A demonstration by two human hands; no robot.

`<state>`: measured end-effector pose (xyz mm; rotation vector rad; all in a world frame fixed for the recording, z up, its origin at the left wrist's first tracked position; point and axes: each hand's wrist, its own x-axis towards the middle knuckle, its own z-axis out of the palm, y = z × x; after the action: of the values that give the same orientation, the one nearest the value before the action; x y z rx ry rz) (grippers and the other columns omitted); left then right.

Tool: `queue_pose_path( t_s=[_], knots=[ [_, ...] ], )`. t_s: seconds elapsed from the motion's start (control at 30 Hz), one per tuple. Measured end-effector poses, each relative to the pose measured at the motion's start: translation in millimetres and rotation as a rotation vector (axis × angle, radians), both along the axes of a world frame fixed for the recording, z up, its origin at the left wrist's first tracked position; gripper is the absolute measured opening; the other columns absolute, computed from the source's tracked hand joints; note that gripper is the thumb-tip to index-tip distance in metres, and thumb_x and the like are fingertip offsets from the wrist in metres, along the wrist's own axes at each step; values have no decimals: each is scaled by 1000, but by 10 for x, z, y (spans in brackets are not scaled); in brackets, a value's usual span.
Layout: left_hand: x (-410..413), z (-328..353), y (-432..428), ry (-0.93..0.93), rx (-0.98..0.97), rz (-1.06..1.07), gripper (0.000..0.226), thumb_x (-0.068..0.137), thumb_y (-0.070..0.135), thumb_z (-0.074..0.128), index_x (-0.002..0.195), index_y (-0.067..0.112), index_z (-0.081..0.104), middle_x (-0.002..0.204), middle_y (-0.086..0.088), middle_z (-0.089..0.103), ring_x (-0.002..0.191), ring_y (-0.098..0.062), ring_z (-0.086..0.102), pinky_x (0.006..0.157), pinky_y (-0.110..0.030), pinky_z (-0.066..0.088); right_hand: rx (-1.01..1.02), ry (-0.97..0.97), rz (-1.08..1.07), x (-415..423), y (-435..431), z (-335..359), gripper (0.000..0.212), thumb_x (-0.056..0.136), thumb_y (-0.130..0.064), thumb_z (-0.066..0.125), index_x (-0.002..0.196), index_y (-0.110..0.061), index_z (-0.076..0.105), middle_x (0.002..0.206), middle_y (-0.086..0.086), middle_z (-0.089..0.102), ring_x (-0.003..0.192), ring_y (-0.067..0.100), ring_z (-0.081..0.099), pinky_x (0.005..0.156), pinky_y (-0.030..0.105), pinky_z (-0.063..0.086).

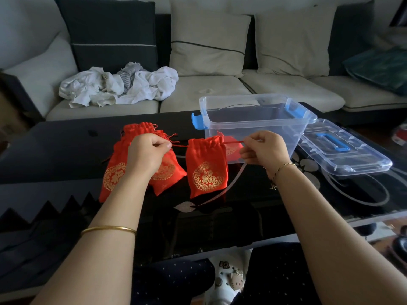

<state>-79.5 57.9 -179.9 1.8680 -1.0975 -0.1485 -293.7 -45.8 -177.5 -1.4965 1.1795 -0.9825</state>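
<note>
Drawstrings pulled on a red pouch

Head view: the left hand and right hand each pinch a drawstring of the red drawstring pouch. It is on the black table, just before the clear storage box.

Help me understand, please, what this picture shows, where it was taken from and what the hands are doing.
No machine here: the grips are a person's two bare hands, filmed by one camera worn on the head, looking forward and down. The left hand and right hand each pinch a drawstring of a red pouch, stretched sideways. More red pouches lie on the dark table, beside an open clear plastic box and its lid. Behind stands a sofa with white cloths.
</note>
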Motion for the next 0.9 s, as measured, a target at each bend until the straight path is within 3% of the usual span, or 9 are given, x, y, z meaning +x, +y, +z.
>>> queue_pose_path(
  t_s=[0.13,0.23,0.3,0.4,0.43,0.5,0.63,0.73,0.9],
  knots=[
    [23,-10,-8,-145,49,61,25,95,21,53,87,4,69,86,-5,67,75,-16,58,60,-25,37,-131,186,-85,-17,-52,-43,14,90,-20,57,80,-11,62,67,2,60,57,12,51,61,30,49],
    [9,-2,-28,-83,104,97,37,99,26,43,78,2,63,73,0,61,60,-16,52,53,-29,36,87,-26,-67,3,-59,-64,25,91,-23,57,68,-12,60,62,0,51,53,10,41,52,22,38],
    [-2,7,-61,265,85,136,38,99,28,41,71,9,58,62,2,52,50,-14,44,49,-26,35,377,-256,-40,29,-69,-66,26,92,-23,57,68,-12,58,59,-1,46,51,9,37,51,19,32],
    [10,83,-52,1136,-93,122,38,98,26,42,62,18,48,45,7,41,36,-7,32,47,-20,29,719,-480,-86,11,-138,-95,31,93,-26,52,64,-16,53,45,-5,41,49,5,35,52,14,28],
    [31,84,-43,1325,-157,106,39,98,23,41,60,19,45,41,8,37,33,-6,29,45,-18,28,783,-542,-131,-4,-162,-104,33,93,-26,52,62,-16,52,44,-6,39,48,5,35,52,14,29],
    [34,94,-32,1481,-241,79,39,97,19,38,58,22,43,39,9,35,31,-5,27,42,-17,26,833,-639,-206,-22,-186,-111,33,93,-24,52,61,-15,51,50,-7,38,47,4,35,50,14,31],
    [-88,193,-52,1379,-404,-21,36,99,24,40,64,21,47,62,8,52,50,-4,45,54,-18,36,578,-567,-254,-23,-120,-3,27,92,-19,53,65,-14,52,47,-6,39,40,5,35,40,15,32],
    [-225,327,-34,1145,-379,-267,33,101,34,38,72,21,49,97,8,70,93,-5,64,79,-23,44,265,-446,-186,5,5,163,24,91,-19,56,68,-12,58,57,-2,44,49,8,37,50,20,34],
    [-488,441,7,782,-233,-420,26,97,23,46,81,16,65,80,2,70,77,-12,66,77,-26,47,-95,-295,-14,182,245,410,27,91,-22,56,66,-14,63,60,-1,49,54,8,42,52,20,38]
  ],
)
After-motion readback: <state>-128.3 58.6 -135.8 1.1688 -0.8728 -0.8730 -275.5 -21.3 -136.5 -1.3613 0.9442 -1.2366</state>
